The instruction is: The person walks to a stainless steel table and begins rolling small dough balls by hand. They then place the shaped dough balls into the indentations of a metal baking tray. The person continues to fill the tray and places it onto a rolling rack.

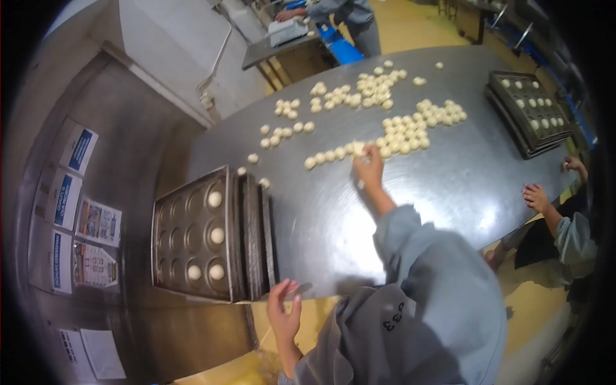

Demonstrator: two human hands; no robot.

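Note:
My right hand reaches over the steel table, its fingertips at a row of small pale dough balls. The fingers partly hide the balls there, so a hold on one cannot be made out. Beyond that hand, more balls sit packed in a block. My left hand is at the near table edge, empty, thumb and fingers apart. Just left of it stands a stack of dark metal baking trays with round wells. The top tray has several dough balls in its wells, mostly along the right column.
Loose dough balls are scattered across the far side of the steel table. Another tray stack holds dough balls at the right end. A co-worker's hands rest near the right edge. Another person works behind.

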